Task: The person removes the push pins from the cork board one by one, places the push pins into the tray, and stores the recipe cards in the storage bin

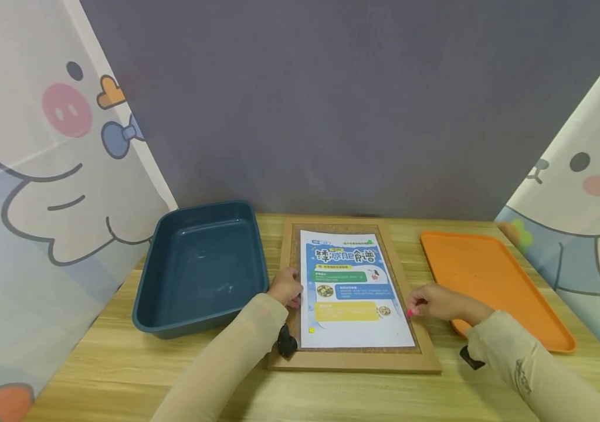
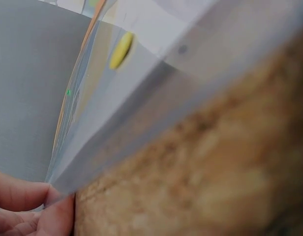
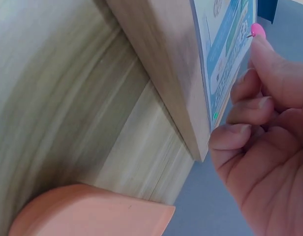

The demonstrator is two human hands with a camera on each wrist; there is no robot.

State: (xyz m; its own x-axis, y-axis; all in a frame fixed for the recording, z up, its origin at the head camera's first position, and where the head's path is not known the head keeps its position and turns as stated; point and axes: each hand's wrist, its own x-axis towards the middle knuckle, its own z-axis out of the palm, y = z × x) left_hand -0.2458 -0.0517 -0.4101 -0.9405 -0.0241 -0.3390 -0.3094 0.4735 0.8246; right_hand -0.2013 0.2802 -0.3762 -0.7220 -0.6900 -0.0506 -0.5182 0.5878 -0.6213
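Observation:
A printed poster (image 1: pixel 349 335) lies on a cork board with a wooden frame (image 1: pixel 355 361). At its left edge my left hand (image 1: pixel 285 287) pinches the sheet between thumb and finger, beside the bare cork (image 2: pixel 205 172). Over the board's right side, my right hand (image 1: pixel 439 302) holds a pink thumbtack (image 3: pixel 258 30) between thumb and forefinger, its metal point showing towards the poster. The other fingers of that hand are curled in. A yellow thumbtack (image 2: pixel 122 50) sits in the poster's lower left corner, a green one (image 1: pixel 369 241) near its upper right.
To the left of the board stands a deep dark blue bin (image 1: pixel 146 293). An orange tray (image 1: pixel 490 275) lies on the right, close to my right forearm. Behind the wooden table (image 1: pixel 363 398) rises a grey panel (image 1: pixel 331 117), with cartoon-printed sheets on both sides.

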